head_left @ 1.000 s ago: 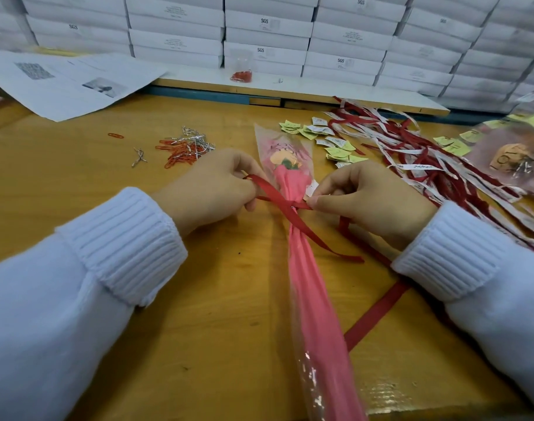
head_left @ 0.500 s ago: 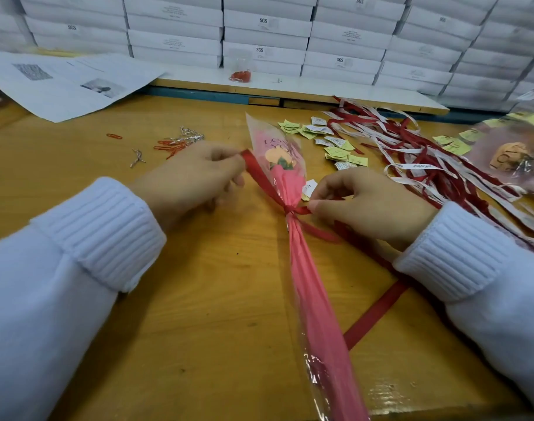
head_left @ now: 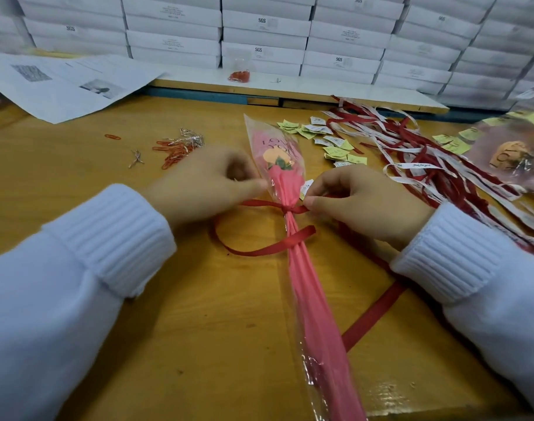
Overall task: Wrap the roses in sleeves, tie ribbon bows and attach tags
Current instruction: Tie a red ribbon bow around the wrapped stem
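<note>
While the right hand (head_left: 360,205) pinches the short end of the red ribbon (head_left: 253,252) right at the knot, the left hand (head_left: 211,189) sits with curled fingers against the left side of the sleeve (head_left: 259,135). The left hand is blurry, so I cannot tell if it holds anything. The rose (head_left: 277,161) is inside the clear sleeve with pink paper around its stem. It lies in the middle of the worktop (head_left: 198,329), with the flower toward the far edge and the stem toward the near edge. The ribbon is tied around the sleeve just under the flower. Its long end makes a loose loop on the worktop to the left and crosses over the stem. A small white tag (head_left: 306,186) peeks out beside the right fingers. Near the far edge lie yellow tags (head_left: 335,147), with a pile of red and white ribbons (head_left: 442,165) toward the right edge. Orange paper clips (head_left: 174,150) lie to the far left. White boxes (head_left: 259,34) are stacked behind the far edge.
</note>
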